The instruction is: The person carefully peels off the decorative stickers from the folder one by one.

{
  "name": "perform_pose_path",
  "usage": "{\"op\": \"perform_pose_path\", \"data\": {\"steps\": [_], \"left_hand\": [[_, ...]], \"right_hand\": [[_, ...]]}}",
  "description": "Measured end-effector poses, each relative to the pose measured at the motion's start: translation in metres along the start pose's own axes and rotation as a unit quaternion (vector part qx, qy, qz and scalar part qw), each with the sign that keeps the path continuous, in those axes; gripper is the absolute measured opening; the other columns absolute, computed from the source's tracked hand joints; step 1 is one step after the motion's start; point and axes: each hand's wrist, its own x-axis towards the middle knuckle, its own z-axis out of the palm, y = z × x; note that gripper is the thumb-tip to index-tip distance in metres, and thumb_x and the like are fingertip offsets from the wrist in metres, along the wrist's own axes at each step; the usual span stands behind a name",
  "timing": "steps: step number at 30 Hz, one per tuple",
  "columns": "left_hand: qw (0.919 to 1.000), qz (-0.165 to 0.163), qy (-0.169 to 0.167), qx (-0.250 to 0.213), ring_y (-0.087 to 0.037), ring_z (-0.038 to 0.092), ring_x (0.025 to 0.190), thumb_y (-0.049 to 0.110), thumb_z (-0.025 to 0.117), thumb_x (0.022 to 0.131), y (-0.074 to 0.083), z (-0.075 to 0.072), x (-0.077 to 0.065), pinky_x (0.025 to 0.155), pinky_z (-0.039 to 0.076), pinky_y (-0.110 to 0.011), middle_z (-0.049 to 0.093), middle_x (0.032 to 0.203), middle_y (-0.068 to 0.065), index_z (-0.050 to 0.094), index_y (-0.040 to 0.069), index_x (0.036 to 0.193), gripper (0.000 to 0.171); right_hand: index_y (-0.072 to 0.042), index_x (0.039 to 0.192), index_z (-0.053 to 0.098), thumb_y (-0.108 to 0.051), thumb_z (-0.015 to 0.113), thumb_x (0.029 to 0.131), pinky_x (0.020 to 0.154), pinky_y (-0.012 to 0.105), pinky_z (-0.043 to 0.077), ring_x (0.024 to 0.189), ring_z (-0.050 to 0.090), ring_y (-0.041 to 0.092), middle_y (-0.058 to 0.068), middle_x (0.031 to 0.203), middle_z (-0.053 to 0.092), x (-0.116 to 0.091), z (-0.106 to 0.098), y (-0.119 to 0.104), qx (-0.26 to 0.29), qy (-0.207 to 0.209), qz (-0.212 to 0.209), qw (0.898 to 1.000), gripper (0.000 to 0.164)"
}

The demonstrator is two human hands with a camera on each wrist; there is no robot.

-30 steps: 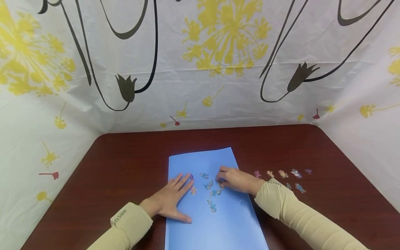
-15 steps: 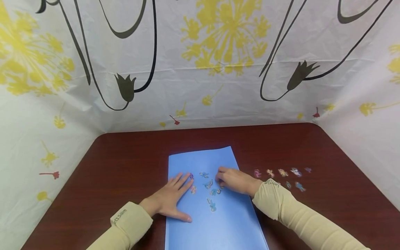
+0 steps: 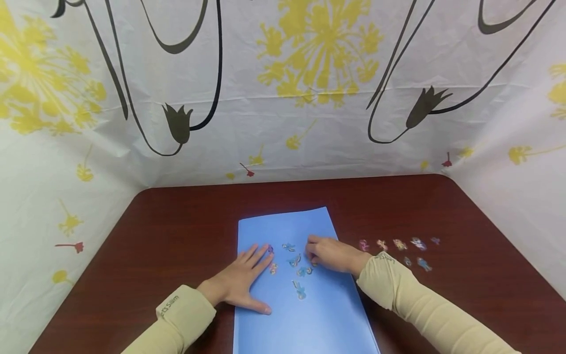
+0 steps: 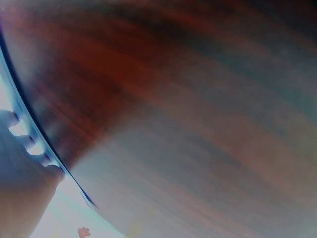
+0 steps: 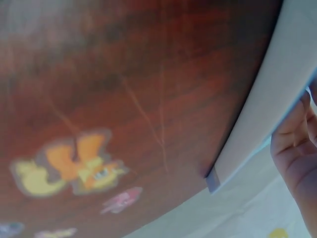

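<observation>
A long blue sheet [image 3: 309, 324] lies on the table with several small cartoon pony stickers on it. My left hand [image 3: 239, 280] rests flat with spread fingers on its left side, the fingertips at a purple sticker [image 3: 270, 249] and near a pink one [image 3: 273, 268]. My right hand [image 3: 331, 253] touches the sheet's right part with curled fingers, just above a partly covered yellowish sticker [image 3: 314, 264]. Its fingertips are hidden, so whether they pinch anything does not show. Left of it are blue stickers [image 3: 295, 260]. The right wrist view shows the curled right hand [image 5: 297, 153] past the sheet's edge.
Several more stickers [image 3: 400, 244] lie on the dark red-brown table [image 3: 190, 236] right of the sheet. In the right wrist view an orange sticker [image 5: 74, 166] and a pink one [image 5: 122, 200] lie on the wood. A patterned white cloth [image 3: 265, 113] hangs behind.
A small mark on the sheet below the right wrist, seen one second ago, no longer shows. The right hand has shifted very slightly; the left hand stays in place.
</observation>
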Motion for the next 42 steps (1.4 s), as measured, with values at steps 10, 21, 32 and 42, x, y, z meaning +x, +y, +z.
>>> {"op": "perform_pose_path", "data": {"steps": [10,21,32,42], "left_hand": [[0.9999,0.013,0.010,-0.002,-0.030,0.001,0.133,0.078,0.050,0.061,0.000,0.000,-0.002,0.103,0.014,-0.049,0.003,0.148,-0.007,0.013,0.013,0.143,0.111],[1.0000,0.008,0.003,-0.001,-0.028,-0.002,0.133,0.080,0.047,0.061,0.001,-0.001,-0.001,0.104,0.011,-0.047,-0.001,0.149,-0.004,0.010,0.015,0.144,0.111],[0.9999,0.008,0.005,-0.007,-0.028,-0.002,0.134,0.079,0.048,0.062,0.001,-0.002,-0.001,0.104,0.012,-0.047,0.001,0.149,-0.005,0.011,0.014,0.143,0.111],[1.0000,0.003,0.001,-0.005,-0.027,-0.002,0.134,0.081,0.046,0.061,0.000,0.000,-0.001,0.104,0.012,-0.047,-0.001,0.149,-0.003,0.010,0.016,0.144,0.111]], "right_hand": [[-0.009,0.084,0.061,-0.007,0.064,0.079,0.067,0.024,0.046,0.075,0.052,0.011,-0.002,0.082,0.048,0.001,-0.001,-0.001,0.022,-0.010,0.018,1.000,0.006],[-0.014,0.073,0.052,-0.008,0.057,0.085,0.059,0.022,0.040,0.067,0.043,0.009,-0.006,0.074,0.040,0.008,-0.002,0.000,0.044,-0.028,0.087,0.995,0.014],[-0.012,0.083,0.049,-0.009,0.055,0.086,0.059,0.021,0.042,0.067,0.043,0.008,-0.006,0.077,0.040,-0.001,0.004,-0.001,-0.027,0.009,0.043,0.999,0.008],[-0.016,0.083,0.052,-0.008,0.059,0.084,0.062,0.021,0.044,0.069,0.048,0.005,-0.011,0.074,0.048,-0.006,0.003,-0.002,0.040,0.046,0.050,0.997,0.011]]}}
